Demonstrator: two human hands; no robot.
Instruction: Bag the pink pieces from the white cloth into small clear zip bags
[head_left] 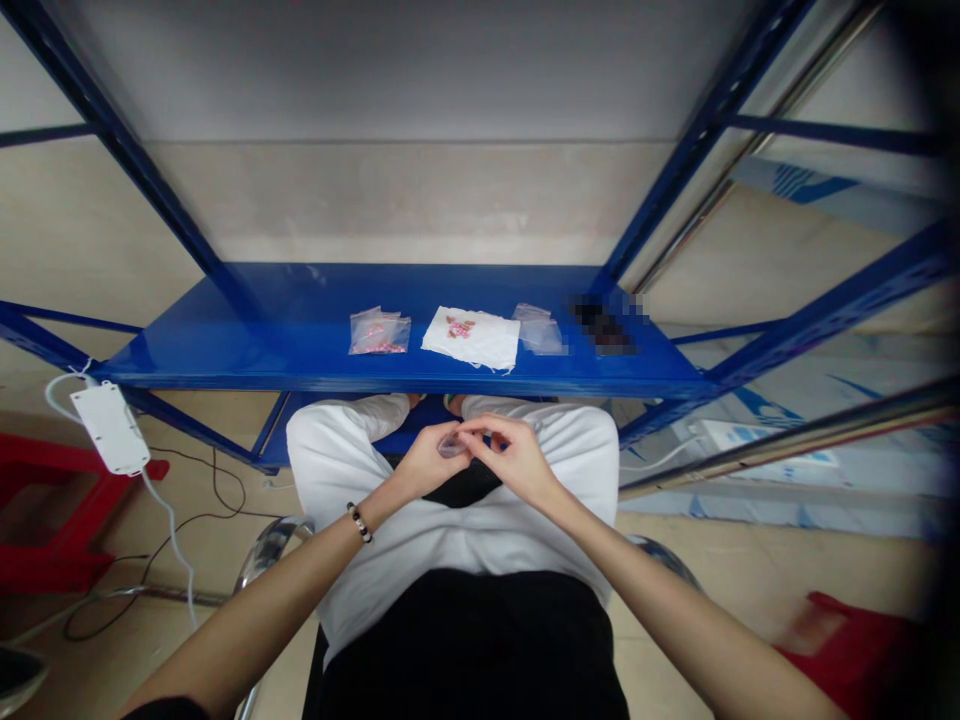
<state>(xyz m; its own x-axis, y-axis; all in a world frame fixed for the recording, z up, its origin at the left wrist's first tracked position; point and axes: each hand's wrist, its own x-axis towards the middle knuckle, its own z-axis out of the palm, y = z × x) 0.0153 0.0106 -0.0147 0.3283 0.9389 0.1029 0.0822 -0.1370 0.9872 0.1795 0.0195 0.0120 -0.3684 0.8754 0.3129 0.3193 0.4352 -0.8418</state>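
Observation:
Above my lap, my left hand (429, 462) is closed around a small clear plastic bag (451, 444). My right hand (517, 456) meets it there, thumb and forefinger pinched together at the bag's edge; whatever lies between those fingertips is too small to make out. In front of my knees, on the blue shelf (285, 310), lies a white cloth (487, 338) with a pink and brown flower design at its left part. A clear zip bag (380, 333) with small pink pieces is left of the cloth. Another clear bag (538, 330) lies to its right.
A dark pixelated object (604, 325) lies at the shelf's right end. A white power strip (111, 428) hangs at the left post, with cables below. Red stools (45, 520) stand on the floor at the left and right. Blue uprights (667, 140) frame the shelf.

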